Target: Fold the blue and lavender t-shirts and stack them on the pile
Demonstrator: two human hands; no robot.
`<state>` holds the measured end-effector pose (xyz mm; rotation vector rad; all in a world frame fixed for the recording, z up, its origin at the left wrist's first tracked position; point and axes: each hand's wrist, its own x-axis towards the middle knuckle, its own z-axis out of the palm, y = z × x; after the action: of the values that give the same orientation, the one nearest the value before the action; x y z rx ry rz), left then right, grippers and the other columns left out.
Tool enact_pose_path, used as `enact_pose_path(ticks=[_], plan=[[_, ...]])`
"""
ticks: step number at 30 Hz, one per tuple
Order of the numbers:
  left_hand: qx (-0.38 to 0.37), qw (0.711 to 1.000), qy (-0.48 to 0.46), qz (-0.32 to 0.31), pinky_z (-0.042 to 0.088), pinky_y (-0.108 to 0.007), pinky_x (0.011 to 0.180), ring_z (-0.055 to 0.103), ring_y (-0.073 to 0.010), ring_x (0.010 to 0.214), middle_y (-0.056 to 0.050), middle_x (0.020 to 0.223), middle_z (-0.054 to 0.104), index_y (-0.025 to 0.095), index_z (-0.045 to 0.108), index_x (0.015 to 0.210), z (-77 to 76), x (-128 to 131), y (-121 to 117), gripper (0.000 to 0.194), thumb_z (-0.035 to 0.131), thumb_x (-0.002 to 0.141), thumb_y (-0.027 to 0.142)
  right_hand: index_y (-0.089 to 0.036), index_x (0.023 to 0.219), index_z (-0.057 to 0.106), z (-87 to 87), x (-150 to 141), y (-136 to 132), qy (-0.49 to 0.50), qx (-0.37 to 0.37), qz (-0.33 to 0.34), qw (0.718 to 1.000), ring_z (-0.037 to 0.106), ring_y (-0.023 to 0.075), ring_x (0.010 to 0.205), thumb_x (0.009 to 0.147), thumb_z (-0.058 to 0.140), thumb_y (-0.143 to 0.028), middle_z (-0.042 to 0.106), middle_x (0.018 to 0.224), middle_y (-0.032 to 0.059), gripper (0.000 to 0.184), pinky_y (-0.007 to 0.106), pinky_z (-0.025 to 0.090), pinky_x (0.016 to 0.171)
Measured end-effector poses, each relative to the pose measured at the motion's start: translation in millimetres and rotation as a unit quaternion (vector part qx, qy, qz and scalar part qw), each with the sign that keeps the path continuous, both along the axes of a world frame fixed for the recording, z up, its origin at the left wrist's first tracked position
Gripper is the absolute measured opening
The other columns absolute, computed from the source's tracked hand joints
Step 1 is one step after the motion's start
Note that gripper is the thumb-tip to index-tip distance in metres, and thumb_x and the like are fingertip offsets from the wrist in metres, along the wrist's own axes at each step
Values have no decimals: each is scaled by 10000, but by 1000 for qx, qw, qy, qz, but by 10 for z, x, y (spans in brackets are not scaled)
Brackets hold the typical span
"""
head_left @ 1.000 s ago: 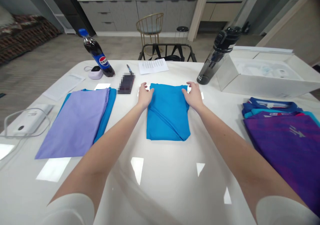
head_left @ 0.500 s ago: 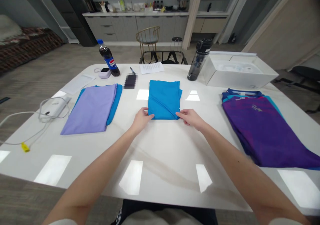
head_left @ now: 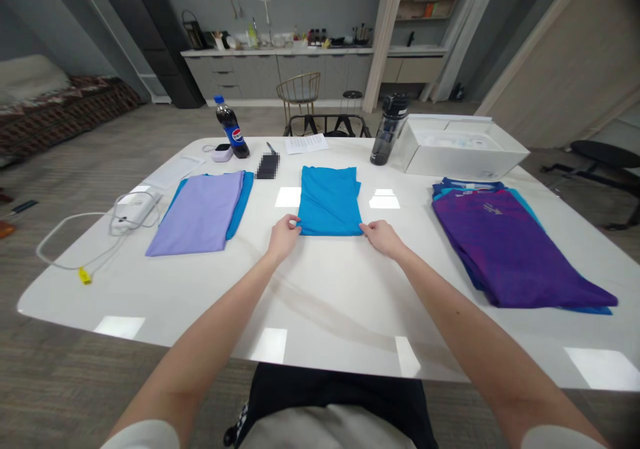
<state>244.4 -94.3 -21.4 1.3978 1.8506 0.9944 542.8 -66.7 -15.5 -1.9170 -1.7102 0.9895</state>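
Note:
A folded bright blue T-shirt [head_left: 329, 201] lies flat in the middle of the white table [head_left: 330, 296]. My left hand [head_left: 284, 237] rests at its near left corner, with the fingers on the cloth. My right hand [head_left: 383, 238] sits at the near right corner, touching the edge. Neither hand visibly lifts the cloth, and no grip is clear at this size. Both forearms reach forward from white sleeves.
To the left lies a lilac garment [head_left: 197, 212] on blue cloth. Purple jerseys [head_left: 500, 249] are stacked at right. Along the far side stand a Pepsi bottle [head_left: 231, 128], a dark water bottle [head_left: 389, 130] and a white box [head_left: 463, 148]. A white device with cable [head_left: 135, 208] lies at left.
My hands have moved from the far end of the blue T-shirt to its near corners. The view has tilted upward, showing more of the room and the table's near edge.

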Motion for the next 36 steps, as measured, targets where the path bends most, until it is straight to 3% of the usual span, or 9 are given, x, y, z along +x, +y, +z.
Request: enact_pose_path(ticks=[3, 7, 13, 19, 22, 25, 29, 33, 36], plan=[[-18, 999, 27, -27, 454, -308, 735, 628, -206, 739, -20, 827, 703, 248, 706, 1018, 47, 15, -36, 241, 670, 780, 230, -205, 733, 640, 27, 16, -28, -9, 26, 24, 999, 537, 168, 563, 888, 647, -537, 546, 532, -5, 366, 261, 362, 547], [27, 999, 13, -42, 476, -315, 790, 628, -197, 801, -39, 977, 717, 255, 705, 1061, 17, 92, 16, 250, 692, 824, 333, -223, 857, 596, 81, -67, -72, 124, -41, 22, 991, 389, 105, 427, 831, 707, -584, 493, 520, -58, 378, 233, 276, 435], [73, 995, -50, -47, 467, -275, 712, 594, -169, 752, 4, 806, 656, 247, 708, 979, -137, 110, 144, 192, 666, 831, 361, -226, 830, 505, 128, -72, -43, 287, -134, -28, 948, 274, 55, 393, 825, 750, -420, 501, 537, -63, 313, 199, 127, 388], [-32, 992, 33, -114, 411, -292, 600, 556, -175, 606, 14, 637, 569, 242, 711, 843, 19, -30, 65, 107, 697, 762, 311, -192, 632, 513, 227, 120, -32, 129, -245, 91, 957, 293, 60, 379, 857, 712, -486, 510, 494, -14, 420, 228, 170, 385], [-78, 984, 29, -156, 412, -298, 588, 589, -191, 612, -4, 692, 627, 243, 704, 974, 142, -101, 116, 282, 755, 744, 398, -173, 651, 612, 242, 185, 101, 50, -231, 128, 963, 315, 78, 383, 869, 666, -602, 562, 515, 18, 485, 257, 221, 406], [-59, 994, 23, -92, 469, -314, 694, 671, -237, 783, -70, 914, 721, 227, 638, 1186, 182, -93, 417, 529, 772, 757, 508, -158, 766, 708, 200, 165, 440, -37, -81, 48, 995, 485, 129, 484, 881, 630, -645, 654, 632, 61, 507, 268, 329, 480], [-45, 998, -10, -33, 487, -323, 876, 675, -265, 1081, -161, 1288, 678, 177, 507, 1391, 92, 35, 1132, 630, 700, 863, 461, -185, 983, 764, 122, 6, 1067, -104, 101, -48, 988, 679, 223, 864, 899, 651, -536, 753, 953, 99, 378, 276, 458, 702], [-45, 998, 42, 14, 467, -332, 944, 643, -290, 1186, -187, 1311, 669, 130, 594, 1297, -21, 140, 1778, 485, 649, 908, 414, -197, 1039, 770, 61, -187, 1571, -112, 105, -69, 986, 688, 263, 992, 892, 650, -534, 756, 1060, 114, 387, 322, 491, 826], [-55, 995, 64, 45, 473, -351, 911, 665, -294, 1121, -167, 1227, 709, 157, 665, 1154, -68, 162, 2034, 366, 656, 892, 413, -213, 1023, 765, 4, -278, 1763, -123, 94, -83, 985, 685, 271, 993, 858, 691, -476, 749, 1083, 107, 319, 339, 498, 828]])
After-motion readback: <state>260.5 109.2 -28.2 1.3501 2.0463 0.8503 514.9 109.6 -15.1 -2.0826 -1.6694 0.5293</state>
